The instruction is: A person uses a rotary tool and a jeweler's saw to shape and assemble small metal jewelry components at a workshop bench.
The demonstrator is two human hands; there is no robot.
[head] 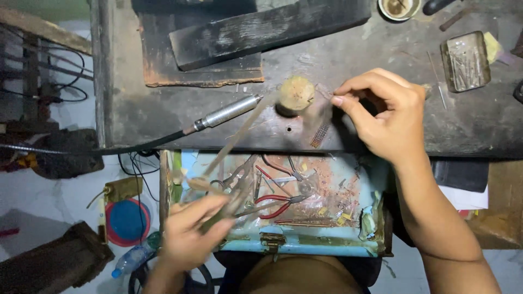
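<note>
Entry, read left to right, as I see it from the head view.

1. Rotary handpiece (227, 111): metal, on a dark cable, lying idle on the worktop (381, 141). Untouched.
2. Left hand (190, 234): fingers closed around a long flat file (239, 136), blurred with motion; it slants up from the hand toward the peg.
3. Open drawer (305, 247): pale blue lining, littered with filings and scraps; red-handled pliers (275, 206) and other small tools lie in it, none in hand.
4. Round wooden peg (296, 93): stands at the worktop's front edge; the file's far end reaches just beside it.
5. Right hand (389, 117): fingers pinched narrow on a small piece right of the peg. The piece is too blurred to identify; a faint ribbed smear shows below the fingertips.
6. Metal tin (464, 61): holds thin rods or needles, well apart from both hands.

Progress, my judgement: filing is under way, mid-stroke. The piece's finish cannot be read, so what remains is unclear.
</note>
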